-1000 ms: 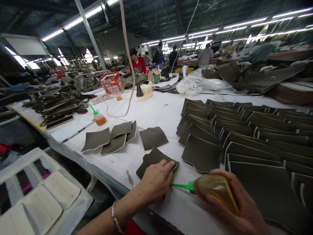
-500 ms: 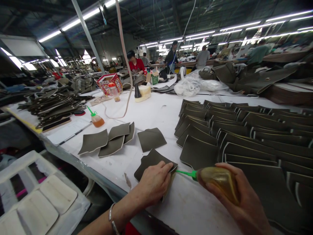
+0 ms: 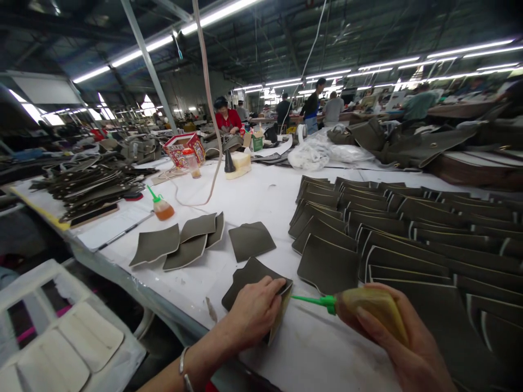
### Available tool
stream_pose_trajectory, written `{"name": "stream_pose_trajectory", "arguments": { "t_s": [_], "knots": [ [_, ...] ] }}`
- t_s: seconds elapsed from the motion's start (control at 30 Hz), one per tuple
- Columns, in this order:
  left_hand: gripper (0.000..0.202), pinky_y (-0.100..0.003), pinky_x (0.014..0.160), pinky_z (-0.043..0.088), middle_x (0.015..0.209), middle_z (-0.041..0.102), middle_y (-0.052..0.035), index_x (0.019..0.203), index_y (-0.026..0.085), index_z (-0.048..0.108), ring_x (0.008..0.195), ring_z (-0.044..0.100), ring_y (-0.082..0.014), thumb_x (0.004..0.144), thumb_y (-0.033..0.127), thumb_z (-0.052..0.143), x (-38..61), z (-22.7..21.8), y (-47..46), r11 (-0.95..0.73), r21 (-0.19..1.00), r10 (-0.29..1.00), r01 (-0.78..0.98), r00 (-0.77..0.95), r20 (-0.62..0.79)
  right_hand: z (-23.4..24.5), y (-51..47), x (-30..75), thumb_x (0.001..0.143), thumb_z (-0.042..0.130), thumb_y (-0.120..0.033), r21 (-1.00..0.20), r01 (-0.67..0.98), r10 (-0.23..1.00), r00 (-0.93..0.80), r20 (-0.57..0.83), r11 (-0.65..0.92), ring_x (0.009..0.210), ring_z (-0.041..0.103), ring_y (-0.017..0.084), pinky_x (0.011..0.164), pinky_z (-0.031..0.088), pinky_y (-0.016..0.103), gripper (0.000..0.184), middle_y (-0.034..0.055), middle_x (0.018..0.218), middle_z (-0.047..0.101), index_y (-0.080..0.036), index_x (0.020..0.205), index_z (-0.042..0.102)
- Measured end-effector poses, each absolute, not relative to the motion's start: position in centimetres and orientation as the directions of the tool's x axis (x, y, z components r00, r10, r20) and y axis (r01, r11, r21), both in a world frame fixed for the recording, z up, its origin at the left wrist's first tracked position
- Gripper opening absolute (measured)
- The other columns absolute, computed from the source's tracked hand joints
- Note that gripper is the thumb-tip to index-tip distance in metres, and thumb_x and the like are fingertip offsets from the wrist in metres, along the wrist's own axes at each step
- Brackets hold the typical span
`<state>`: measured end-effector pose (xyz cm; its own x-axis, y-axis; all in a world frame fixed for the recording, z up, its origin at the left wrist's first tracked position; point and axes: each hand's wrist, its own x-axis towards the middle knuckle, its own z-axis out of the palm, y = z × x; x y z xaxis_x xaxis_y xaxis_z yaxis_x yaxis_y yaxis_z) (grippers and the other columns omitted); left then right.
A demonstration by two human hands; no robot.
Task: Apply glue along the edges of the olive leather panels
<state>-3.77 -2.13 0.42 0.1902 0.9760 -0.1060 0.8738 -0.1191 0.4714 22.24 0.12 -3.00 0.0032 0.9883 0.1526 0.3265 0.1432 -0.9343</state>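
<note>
My right hand point(image 3: 402, 326) is wrapped around a squeeze bottle point(image 3: 368, 310) of amber glue with a green nozzle. The nozzle's tip points left, close to the edge of a dark olive leather piece point(image 3: 245, 277). My left hand point(image 3: 257, 307) grips that piece near the table's front edge, fingers closed over its right side, where a paler underside shows. Just behind lies a single flat leather piece point(image 3: 252, 241). Several more pieces point(image 3: 157, 245) overlap to the left of it.
Rows of overlapping leather pieces point(image 3: 408, 267) cover the table's right side. A second glue bottle point(image 3: 163, 208) stands at the left, near a pen and paper point(image 3: 102, 228). A hose point(image 3: 216, 136) hangs down to the white tabletop point(image 3: 253, 190). Across the table, a person in red point(image 3: 227, 117) is working.
The glue bottle's nozzle has drawn slightly back from the leather piece, leaving a small gap. My left hand keeps its grip. The camera view has shifted a little.
</note>
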Motion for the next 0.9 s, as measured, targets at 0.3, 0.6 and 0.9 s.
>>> {"name": "stream_pose_trajectory", "arguments": {
  "t_s": [0.3, 0.6, 0.9],
  "knots": [
    [0.043, -0.031, 0.09, 0.047, 0.109, 0.065, -0.0052, 0.131, 0.024, 0.056, 0.1, 0.064, -0.0216, 0.094, 0.022, 0.035, -3.9, 0.6, -2.1, -0.116, 0.486, 0.976, 0.866, 0.189, -0.104, -0.2, -0.9, 19.4, 0.079, 0.063, -0.064, -0.92, 0.372, 0.987, 0.051, 0.152, 0.123, 0.088, 0.059, 0.021, 0.077, 0.045, 0.029, 0.053, -0.0015, 0.102, 0.059, -0.028, 0.116, 0.052],
    [0.044, -0.031, 0.089, 0.049, 0.107, 0.065, -0.0047, 0.132, 0.024, 0.056, 0.098, 0.064, -0.0218, 0.093, 0.022, 0.036, -4.0, 0.4, -2.0, -0.111, 0.479, 0.979, 0.871, 0.179, -0.097, -0.7, -1.8, 19.3, 0.079, 0.063, -0.068, -0.951, 0.307, 0.999, -0.038, 0.022, 0.032, 0.087, 0.059, 0.02, 0.079, 0.042, 0.027, 0.056, -0.0017, 0.101, 0.061, -0.026, 0.114, 0.051],
    [0.045, -0.032, 0.094, 0.047, 0.112, 0.066, -0.0049, 0.132, 0.024, 0.056, 0.103, 0.064, -0.0217, 0.091, 0.021, 0.038, -3.7, 0.6, -2.2, -0.106, 0.491, 0.979, 0.865, 0.177, -0.101, -1.8, -1.9, 20.1, 0.078, 0.064, -0.071, -0.966, 0.255, 0.999, -0.027, -0.041, -0.033, 0.092, 0.059, 0.021, 0.081, 0.043, 0.026, 0.063, -0.0003, 0.105, 0.061, -0.025, 0.118, 0.048]
  ]
}}
